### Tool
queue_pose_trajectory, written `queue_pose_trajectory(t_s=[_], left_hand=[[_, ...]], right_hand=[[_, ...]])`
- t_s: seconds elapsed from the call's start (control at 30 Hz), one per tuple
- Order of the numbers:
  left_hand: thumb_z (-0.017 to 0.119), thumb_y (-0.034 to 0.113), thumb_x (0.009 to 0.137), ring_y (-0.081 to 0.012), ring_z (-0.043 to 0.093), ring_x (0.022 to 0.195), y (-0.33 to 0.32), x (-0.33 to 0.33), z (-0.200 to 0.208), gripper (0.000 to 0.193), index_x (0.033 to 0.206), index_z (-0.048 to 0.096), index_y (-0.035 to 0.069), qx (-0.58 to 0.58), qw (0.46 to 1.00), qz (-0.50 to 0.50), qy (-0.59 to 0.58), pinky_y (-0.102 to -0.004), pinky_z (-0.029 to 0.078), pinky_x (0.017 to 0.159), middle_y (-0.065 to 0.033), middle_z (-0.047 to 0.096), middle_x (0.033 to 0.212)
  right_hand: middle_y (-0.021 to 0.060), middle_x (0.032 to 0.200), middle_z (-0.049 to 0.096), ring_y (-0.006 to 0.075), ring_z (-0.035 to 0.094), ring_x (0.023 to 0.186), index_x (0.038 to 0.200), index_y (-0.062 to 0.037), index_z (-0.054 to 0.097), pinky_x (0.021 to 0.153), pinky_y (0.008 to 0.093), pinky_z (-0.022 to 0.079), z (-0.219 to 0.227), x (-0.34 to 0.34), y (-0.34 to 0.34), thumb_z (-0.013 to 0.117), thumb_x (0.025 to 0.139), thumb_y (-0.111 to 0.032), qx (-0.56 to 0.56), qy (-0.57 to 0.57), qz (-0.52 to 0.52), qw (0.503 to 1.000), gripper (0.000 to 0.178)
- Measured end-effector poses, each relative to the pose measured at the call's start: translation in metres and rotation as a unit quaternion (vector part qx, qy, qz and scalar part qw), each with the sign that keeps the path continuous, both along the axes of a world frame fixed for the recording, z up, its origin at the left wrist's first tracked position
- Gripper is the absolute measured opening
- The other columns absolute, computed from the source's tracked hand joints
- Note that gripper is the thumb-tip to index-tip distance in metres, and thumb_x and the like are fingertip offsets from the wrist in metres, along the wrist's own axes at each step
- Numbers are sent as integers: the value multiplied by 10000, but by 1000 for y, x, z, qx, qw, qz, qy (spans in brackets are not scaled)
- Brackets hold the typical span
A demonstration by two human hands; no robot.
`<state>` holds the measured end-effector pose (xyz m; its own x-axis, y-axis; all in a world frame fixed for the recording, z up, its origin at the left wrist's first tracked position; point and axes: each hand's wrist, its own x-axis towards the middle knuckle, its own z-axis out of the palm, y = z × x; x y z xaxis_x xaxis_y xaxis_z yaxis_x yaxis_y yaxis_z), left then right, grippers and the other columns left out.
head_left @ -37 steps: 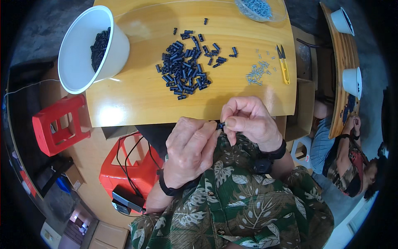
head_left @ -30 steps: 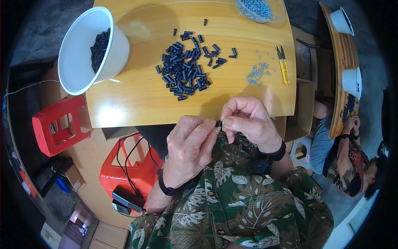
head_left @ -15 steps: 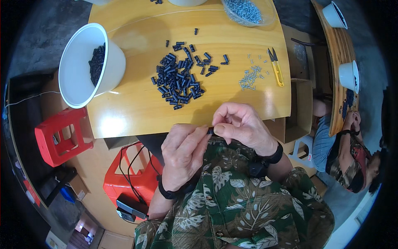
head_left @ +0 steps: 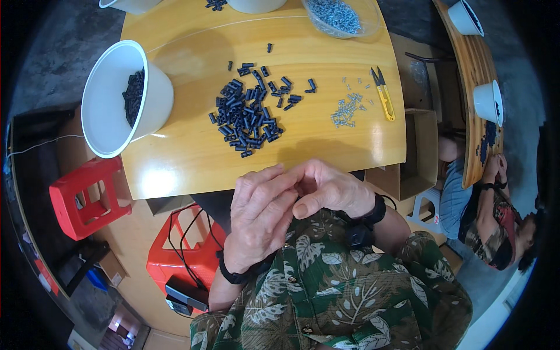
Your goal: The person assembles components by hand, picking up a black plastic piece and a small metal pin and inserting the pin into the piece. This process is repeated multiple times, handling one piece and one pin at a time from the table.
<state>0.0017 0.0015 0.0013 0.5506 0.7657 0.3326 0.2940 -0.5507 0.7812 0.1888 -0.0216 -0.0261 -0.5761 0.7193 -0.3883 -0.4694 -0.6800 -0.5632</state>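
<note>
In the head view, the left hand, fingers bent and angled forward-right, touches the right hand, index arched and thumb apart, by the near edge of the surface; from here I cannot tell whether either holds anything, and the black parts lie piled beyond both.

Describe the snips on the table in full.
The snips have a yellow handle, apparently plastic, and two dark, metal-looking blades that taper to sharp points. The blades stand slightly apart at their tips. They lie on the wooden-looking table, near its right edge, blades toward the far side and handle toward the wearer. The scattered silvery pieces lie to their left, apart from them; only the table seems to touch them.
</note>
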Motion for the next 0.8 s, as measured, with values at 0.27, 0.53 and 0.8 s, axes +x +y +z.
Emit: queue_pose_trajectory(t_s=[0.27, 0.53, 0.8], left_hand=[[764, 19, 622, -333, 634, 1078, 2, -3, -7, 365, 979, 693, -4, 10, 999, -27, -15, -430, 476, 825, -126, 668, 1093], [760, 27, 627, -319, 654, 1031, 5, -3, -9, 359, 979, 698, -2, -1, 999, -25, -39, -430, 478, 812, -122, 671, 1062], [761, -3, 686, -316, 665, 1009, 6, -12, -14, 297, 973, 685, 11, -6, 1000, 4, -25, -423, 493, 820, -124, 675, 1056]], right_hand=[[-15, 866, 664, 48, 582, 717, 1084, -3, 683, 628, 174, 433, -11, -9, -8, 814, 784, -88, -57, 85, -38, 994, 339], [-26, 870, 663, 37, 576, 686, 1117, -18, 664, 590, 182, 437, -3, -16, -2, 805, 776, -41, -69, 86, -72, 991, 370], [-44, 796, 605, 16, 521, 642, 1045, -34, 671, 548, 183, 400, -1, -8, 5, 787, 864, -182, -16, 0, -2, 1000, 261]])
